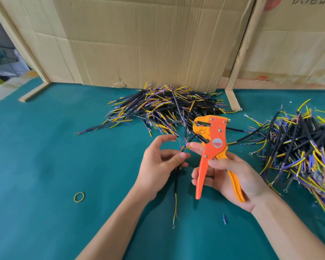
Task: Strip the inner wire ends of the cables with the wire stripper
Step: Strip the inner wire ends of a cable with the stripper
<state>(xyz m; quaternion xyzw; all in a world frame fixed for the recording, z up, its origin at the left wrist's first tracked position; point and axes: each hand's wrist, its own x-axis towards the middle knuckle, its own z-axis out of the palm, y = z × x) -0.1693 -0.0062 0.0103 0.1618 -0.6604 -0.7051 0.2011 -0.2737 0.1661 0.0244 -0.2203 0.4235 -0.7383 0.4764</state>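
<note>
My left hand (159,164) pinches a short black cable (176,182) between thumb and fingers, holding it upright. Its yellow, blue and purple inner wires fan out just above my fingers, and more coloured ends with a ring terminal hang below. My right hand (231,175) grips the orange and yellow wire stripper (213,147) by its handles, jaws pointing up and left. My right index fingertip touches the cable's upper inner wires. The stripper's jaws stand a little above and right of those wire ends, apart from them.
A heap of black cables (165,107) lies at the back centre against a cardboard wall (148,40). Another heap (304,145) spreads on the right. A yellow rubber band (79,197) and a small blue wire scrap (224,219) lie on the teal mat (45,166).
</note>
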